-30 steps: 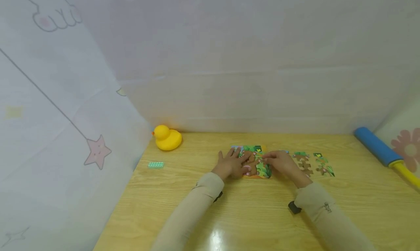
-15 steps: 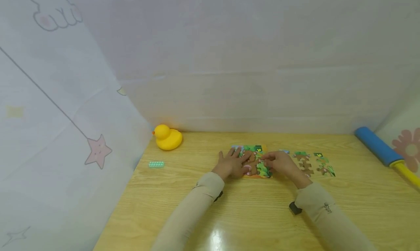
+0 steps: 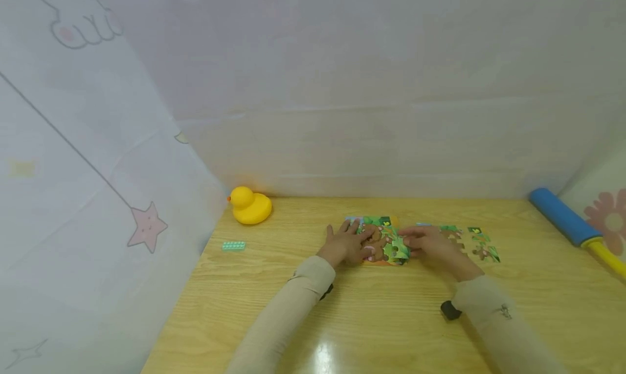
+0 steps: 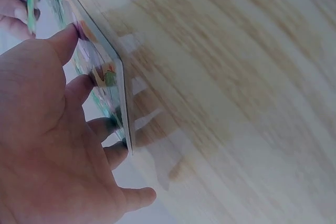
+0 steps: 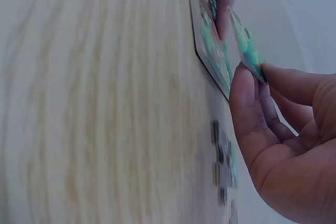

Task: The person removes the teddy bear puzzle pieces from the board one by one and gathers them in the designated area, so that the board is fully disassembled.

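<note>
My left hand lies spread over the left part of a puzzle board with a brown animal picture. In the left wrist view its fingertips touch the board near its edge. My right hand pinches a green puzzle piece between thumb and fingers at the board's right side. The right wrist view has this puzzle piece tilted up, just above the board. Whether it is one piece or joined pieces I cannot tell. My left hand covers part of the picture.
Right of the board lie loose puzzle pieces, some partly behind my right hand. A yellow rubber duck and a small green patterned strip are at the left. A blue and yellow foam-covered stick lies at the far right.
My right hand has moved to the right and lifted the green puzzle piece off the board's right side. The left hand stays where it was.
</note>
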`<state>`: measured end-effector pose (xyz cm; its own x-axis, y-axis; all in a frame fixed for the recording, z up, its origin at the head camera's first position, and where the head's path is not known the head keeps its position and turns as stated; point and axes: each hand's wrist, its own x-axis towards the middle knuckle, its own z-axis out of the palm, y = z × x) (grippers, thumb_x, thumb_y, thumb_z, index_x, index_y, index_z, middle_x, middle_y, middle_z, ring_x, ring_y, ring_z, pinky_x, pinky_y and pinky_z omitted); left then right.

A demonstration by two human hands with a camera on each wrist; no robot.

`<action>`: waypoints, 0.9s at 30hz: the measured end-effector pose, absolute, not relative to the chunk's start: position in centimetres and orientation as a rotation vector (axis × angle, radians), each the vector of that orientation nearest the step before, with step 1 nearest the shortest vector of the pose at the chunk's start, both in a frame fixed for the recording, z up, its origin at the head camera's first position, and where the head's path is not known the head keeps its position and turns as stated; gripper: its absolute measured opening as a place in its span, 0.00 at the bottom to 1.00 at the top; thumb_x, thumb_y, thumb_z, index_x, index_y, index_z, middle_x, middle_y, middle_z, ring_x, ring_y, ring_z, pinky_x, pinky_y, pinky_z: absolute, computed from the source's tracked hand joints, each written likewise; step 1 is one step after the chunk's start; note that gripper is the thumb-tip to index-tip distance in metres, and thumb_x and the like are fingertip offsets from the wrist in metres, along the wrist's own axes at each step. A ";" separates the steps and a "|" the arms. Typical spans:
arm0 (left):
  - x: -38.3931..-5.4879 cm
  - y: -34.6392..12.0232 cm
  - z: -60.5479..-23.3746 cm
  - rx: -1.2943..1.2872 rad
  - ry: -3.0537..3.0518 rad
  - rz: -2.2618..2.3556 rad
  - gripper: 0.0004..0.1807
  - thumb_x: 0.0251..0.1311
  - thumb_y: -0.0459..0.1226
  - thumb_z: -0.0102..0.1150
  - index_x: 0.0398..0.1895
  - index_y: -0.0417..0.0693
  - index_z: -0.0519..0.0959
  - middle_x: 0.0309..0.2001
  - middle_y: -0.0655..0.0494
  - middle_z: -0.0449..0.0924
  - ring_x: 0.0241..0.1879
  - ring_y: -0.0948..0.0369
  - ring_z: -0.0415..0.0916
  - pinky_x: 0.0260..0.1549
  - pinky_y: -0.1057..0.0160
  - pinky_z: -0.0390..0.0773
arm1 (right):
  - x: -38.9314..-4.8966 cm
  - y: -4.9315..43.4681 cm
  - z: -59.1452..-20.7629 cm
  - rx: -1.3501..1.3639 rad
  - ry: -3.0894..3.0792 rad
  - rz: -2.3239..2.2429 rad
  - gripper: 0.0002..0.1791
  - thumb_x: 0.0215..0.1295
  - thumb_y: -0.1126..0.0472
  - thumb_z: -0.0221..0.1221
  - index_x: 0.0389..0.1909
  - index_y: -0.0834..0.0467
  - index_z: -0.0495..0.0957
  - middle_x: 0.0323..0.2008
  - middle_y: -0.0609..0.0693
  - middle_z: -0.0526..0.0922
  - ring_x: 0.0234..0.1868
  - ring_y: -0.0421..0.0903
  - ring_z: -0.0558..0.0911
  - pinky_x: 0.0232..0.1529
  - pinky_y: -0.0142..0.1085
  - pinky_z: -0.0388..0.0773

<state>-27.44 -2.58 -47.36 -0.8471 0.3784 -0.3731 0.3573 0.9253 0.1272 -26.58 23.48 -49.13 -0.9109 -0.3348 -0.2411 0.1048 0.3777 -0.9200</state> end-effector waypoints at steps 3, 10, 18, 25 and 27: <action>-27.4 -2.5 -47.3 0.514 2.688 0.093 0.36 0.73 0.65 0.37 0.81 0.78 0.45 0.84 0.58 0.34 0.83 0.53 0.33 0.76 0.30 0.39 | -26.2 25.0 -48.8 -0.187 2.214 -1.566 0.29 0.77 0.57 0.55 0.72 0.66 0.66 0.73 0.68 0.65 0.55 0.48 0.82 0.53 0.43 0.85; -27.5 -2.5 -47.4 0.513 2.694 0.111 0.36 0.73 0.64 0.37 0.81 0.77 0.46 0.84 0.58 0.35 0.83 0.53 0.32 0.76 0.30 0.39 | -25.5 28.3 -48.4 -0.111 2.183 -1.606 0.31 0.76 0.55 0.57 0.74 0.64 0.64 0.72 0.64 0.68 0.47 0.40 0.85 0.50 0.40 0.86; -27.6 -2.5 -47.3 0.504 2.685 0.130 0.36 0.73 0.65 0.39 0.81 0.76 0.47 0.84 0.58 0.35 0.83 0.53 0.33 0.75 0.30 0.39 | -24.6 32.0 -48.4 -0.201 2.168 -1.586 0.36 0.78 0.54 0.55 0.77 0.67 0.55 0.77 0.70 0.54 0.53 0.37 0.83 0.53 0.42 0.85; -27.6 -2.4 -47.4 0.501 2.694 0.124 0.36 0.73 0.65 0.39 0.81 0.77 0.47 0.84 0.58 0.36 0.83 0.53 0.33 0.76 0.31 0.40 | -23.4 34.6 -48.2 -0.162 2.239 -1.566 0.37 0.77 0.49 0.56 0.77 0.64 0.59 0.78 0.69 0.54 0.53 0.21 0.76 0.53 0.33 0.83; -27.5 -2.4 -47.4 0.504 2.695 0.123 0.36 0.73 0.65 0.39 0.81 0.77 0.47 0.84 0.58 0.36 0.83 0.53 0.34 0.75 0.30 0.40 | -23.2 35.4 -48.3 -0.148 2.255 -1.568 0.36 0.77 0.50 0.55 0.77 0.66 0.58 0.77 0.70 0.54 0.52 0.20 0.76 0.53 0.33 0.83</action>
